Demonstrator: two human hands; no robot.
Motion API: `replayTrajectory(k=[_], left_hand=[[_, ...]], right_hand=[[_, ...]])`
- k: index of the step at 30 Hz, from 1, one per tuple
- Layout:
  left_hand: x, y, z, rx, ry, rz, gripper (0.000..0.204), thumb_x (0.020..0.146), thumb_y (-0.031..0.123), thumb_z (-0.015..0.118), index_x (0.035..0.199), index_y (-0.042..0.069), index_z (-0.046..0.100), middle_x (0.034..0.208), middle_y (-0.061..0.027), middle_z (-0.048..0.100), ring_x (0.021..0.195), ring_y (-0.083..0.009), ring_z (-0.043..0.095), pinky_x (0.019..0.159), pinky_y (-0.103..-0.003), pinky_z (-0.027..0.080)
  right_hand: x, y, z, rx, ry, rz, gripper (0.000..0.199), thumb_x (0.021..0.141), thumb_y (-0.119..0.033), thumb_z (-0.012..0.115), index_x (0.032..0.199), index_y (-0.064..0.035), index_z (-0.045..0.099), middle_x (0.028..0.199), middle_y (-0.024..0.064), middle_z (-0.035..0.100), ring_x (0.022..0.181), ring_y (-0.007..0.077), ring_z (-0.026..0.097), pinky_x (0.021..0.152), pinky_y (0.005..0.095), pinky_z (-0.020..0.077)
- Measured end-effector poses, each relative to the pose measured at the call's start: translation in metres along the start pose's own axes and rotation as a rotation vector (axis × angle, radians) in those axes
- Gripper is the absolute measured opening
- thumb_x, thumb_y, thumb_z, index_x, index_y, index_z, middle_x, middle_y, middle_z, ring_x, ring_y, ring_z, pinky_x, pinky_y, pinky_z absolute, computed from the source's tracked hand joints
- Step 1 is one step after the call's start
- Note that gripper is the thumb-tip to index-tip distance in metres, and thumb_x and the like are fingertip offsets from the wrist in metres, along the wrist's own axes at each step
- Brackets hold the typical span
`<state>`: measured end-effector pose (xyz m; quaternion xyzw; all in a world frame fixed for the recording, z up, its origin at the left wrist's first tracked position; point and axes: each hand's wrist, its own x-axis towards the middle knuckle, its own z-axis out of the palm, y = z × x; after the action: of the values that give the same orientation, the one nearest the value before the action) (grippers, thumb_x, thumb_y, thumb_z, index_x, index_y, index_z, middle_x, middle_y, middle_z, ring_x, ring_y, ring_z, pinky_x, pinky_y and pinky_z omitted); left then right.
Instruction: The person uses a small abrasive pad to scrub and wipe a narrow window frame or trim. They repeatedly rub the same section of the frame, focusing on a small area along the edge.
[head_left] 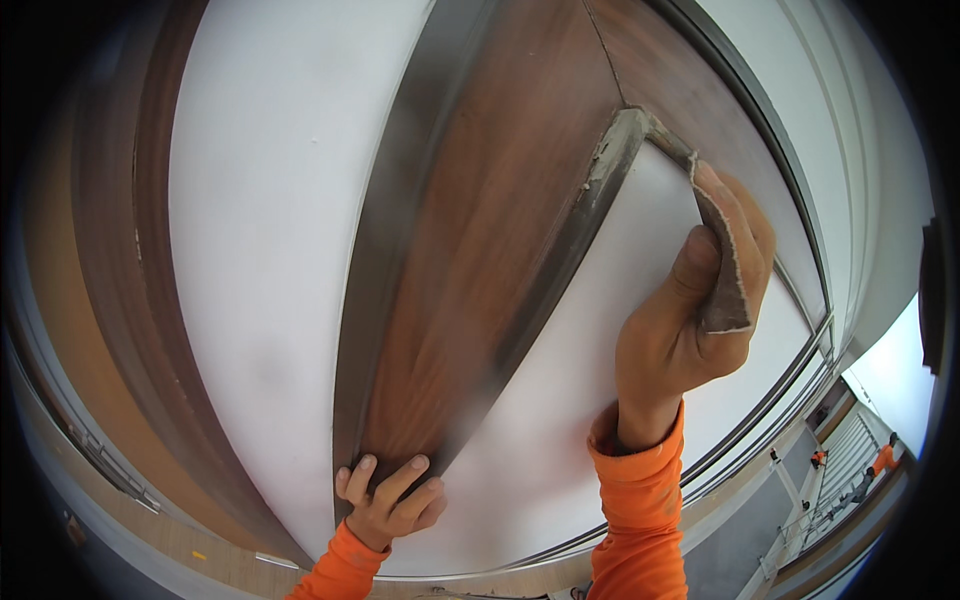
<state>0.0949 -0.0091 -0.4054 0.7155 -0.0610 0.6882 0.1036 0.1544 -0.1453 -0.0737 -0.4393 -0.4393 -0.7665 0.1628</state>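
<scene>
My right hand point(690, 290) is closed on a folded piece of sandpaper point(724, 265), brown-grey with a ragged pale edge. Its upper end meets the grey moulding near the corner of a recessed white panel point(520, 480). Pale filler point(614, 150) is smeared over that corner and a short way down the dark moulding point(555, 265). My left hand point(392, 500) rests with its fingers apart on the lower part of a reddish-brown wood-grain board point(450, 290). That board runs between the moulding and a dark grey strip point(378, 240).
A broad white panel point(270, 230) stands to the left, with brown boards point(110, 240) beyond it. Dark trim point(800, 190) curves along the right side. At the far lower right, people in orange point(882, 460) are near a railing point(845, 465). Wood-coloured floor point(210, 555) shows at the lower left.
</scene>
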Motion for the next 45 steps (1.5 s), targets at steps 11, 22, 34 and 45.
replayTrajectory(k=[11, 22, 34, 45], left_hand=[[-0.001, 0.005, 0.006, -0.021, 0.001, 0.02, 0.04, 0.079, 0.025, 0.067, 0.117, 0.032, 0.057, 0.13, 0.0054, 0.059, 0.14, -0.0358, 0.032, 0.121, -0.055, 0.012], [-0.007, -0.002, 0.004, -0.015, 0.0, 0.019, 0.035, 0.077, 0.026, 0.065, 0.11, 0.032, 0.057, 0.126, 0.0071, 0.058, 0.14, -0.0347, 0.032, 0.12, -0.055, 0.013], [-0.006, -0.003, 0.007, -0.029, 0.065, -0.001, 0.02, 0.073, 0.023, 0.065, 0.089, 0.033, 0.06, 0.123, 0.0119, 0.062, 0.138, -0.0306, 0.036, 0.121, -0.049, 0.015], [-0.009, -0.004, 0.0, -0.019, -0.004, 0.034, 0.041, 0.08, 0.026, 0.065, 0.119, 0.03, 0.055, 0.124, 0.0053, 0.058, 0.137, -0.0345, 0.035, 0.119, -0.056, 0.015]], right_hand=[[0.015, 0.004, 0.002, -0.036, -0.155, -0.058, 0.038, 0.075, 0.013, 0.074, 0.11, -0.0001, 0.074, 0.087, 0.009, 0.068, 0.075, 0.0179, 0.062, 0.067, 0.0268, 0.049], [0.02, 0.0, 0.014, -0.047, -0.149, -0.109, 0.052, 0.062, 0.019, 0.07, 0.11, 0.0012, 0.075, 0.075, 0.0087, 0.063, 0.064, 0.0198, 0.056, 0.062, 0.0291, 0.047], [0.017, -0.005, 0.01, -0.009, -0.177, -0.057, 0.054, 0.059, 0.021, 0.07, 0.11, 0.0037, 0.074, 0.068, 0.0081, 0.053, 0.059, 0.0206, 0.049, 0.056, 0.0286, 0.0414], [0.011, -0.004, 0.005, -0.027, -0.168, -0.05, 0.055, 0.057, 0.021, 0.069, 0.109, 0.0031, 0.074, 0.067, 0.0071, 0.052, 0.059, 0.0194, 0.047, 0.055, 0.0303, 0.0379]])
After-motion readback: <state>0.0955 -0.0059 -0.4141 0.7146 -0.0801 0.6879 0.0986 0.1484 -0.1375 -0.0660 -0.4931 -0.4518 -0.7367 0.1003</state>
